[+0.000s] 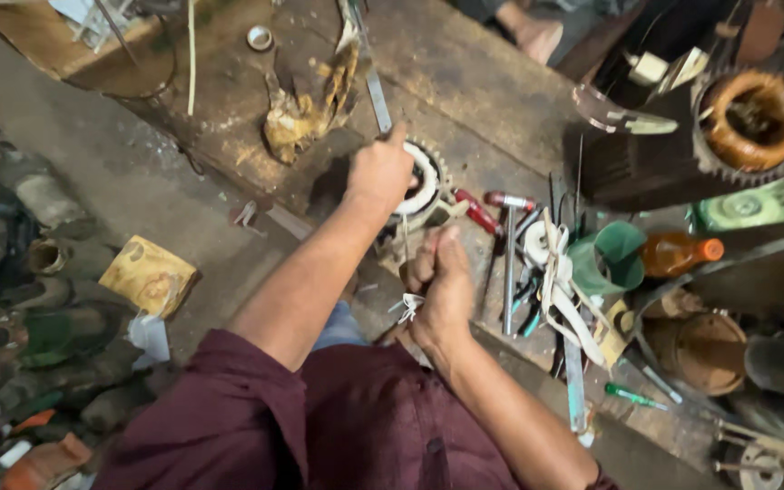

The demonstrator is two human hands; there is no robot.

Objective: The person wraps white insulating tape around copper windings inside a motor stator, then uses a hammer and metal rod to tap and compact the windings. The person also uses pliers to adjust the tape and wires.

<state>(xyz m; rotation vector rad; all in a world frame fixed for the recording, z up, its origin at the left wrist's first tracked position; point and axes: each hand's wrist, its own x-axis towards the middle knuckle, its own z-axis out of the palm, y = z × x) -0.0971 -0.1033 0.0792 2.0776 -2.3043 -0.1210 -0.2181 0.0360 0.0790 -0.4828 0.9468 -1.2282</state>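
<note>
Brown, scarred wood makes up the tabletop (465,63), with the concrete floor (93,181) to its left, where a crumpled yellow paper (149,275) lies. Farther along, a torn yellowish rag (306,104) sits on the wood. The left hand (379,172) is closed around a slim metal strip (376,91) whose lower end meets the top of a round motor core (424,181) with toothed rim and white lining, standing at the tabletop's near edge. Just below it, the right hand (442,277) is clenched on white strips (410,307) that hang from the fist. Judging by this, the lining work on the core looks under way, not finished: loose strips remain in hand. Rightward lie a red-handled hammer (509,259), a green cup (608,259), an orange bottle (678,254) and a copper-wound coil (749,120).
</note>
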